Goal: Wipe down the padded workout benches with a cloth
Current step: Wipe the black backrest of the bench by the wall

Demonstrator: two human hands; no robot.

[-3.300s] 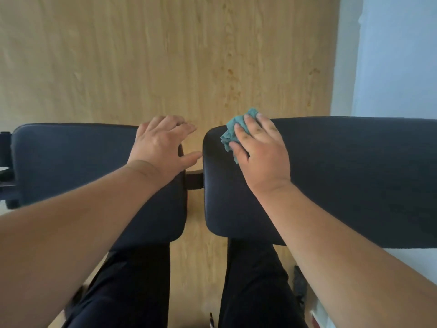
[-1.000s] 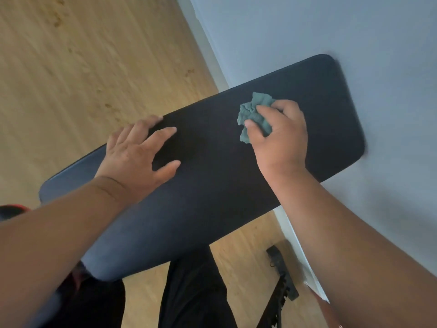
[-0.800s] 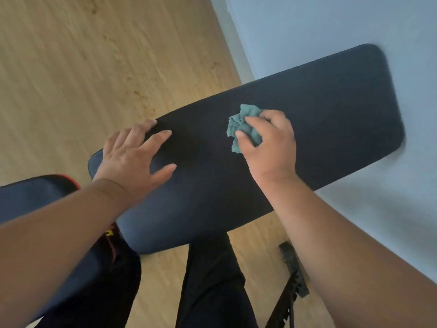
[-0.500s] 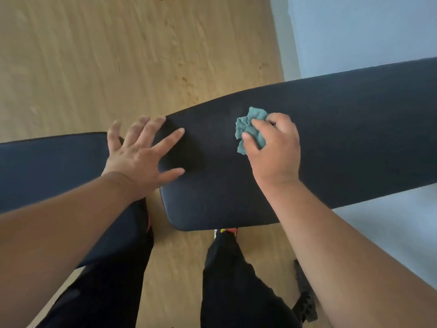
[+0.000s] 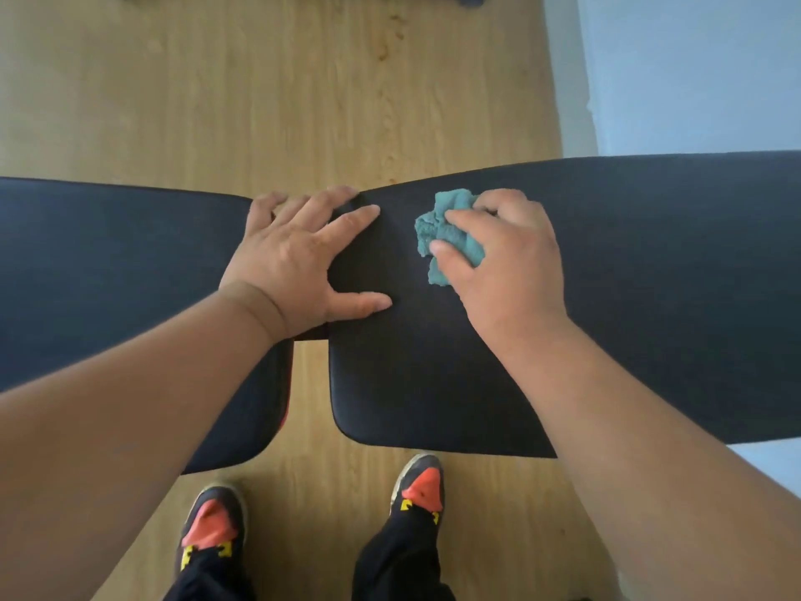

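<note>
**2 hands on the dark pads, cloth under the right one**

At the left lies the left bench pad (image 5: 108, 271), dark and padded, above the wooden floor (image 5: 268, 101). A narrow gap separates it from the right bench pad (image 5: 650, 297), which reaches to the right edge. The left hand (image 5: 294, 258) bridges this gap: its palm is over the end of the left pad, and its fingers lie flat and spread apart on the near end of the right pad, holding nothing. Just beside it, the right hand (image 5: 507, 258) presses a crumpled teal cloth (image 5: 442, 232) on the right pad; its fingers are curled over the cloth and its thumb lies on it. Below the pads stand 2 shoes (image 5: 420, 488), black with orange toes and yellow marks. No writing or brand can be read anywhere. At the upper right is a pale wall (image 5: 693, 71).
</note>
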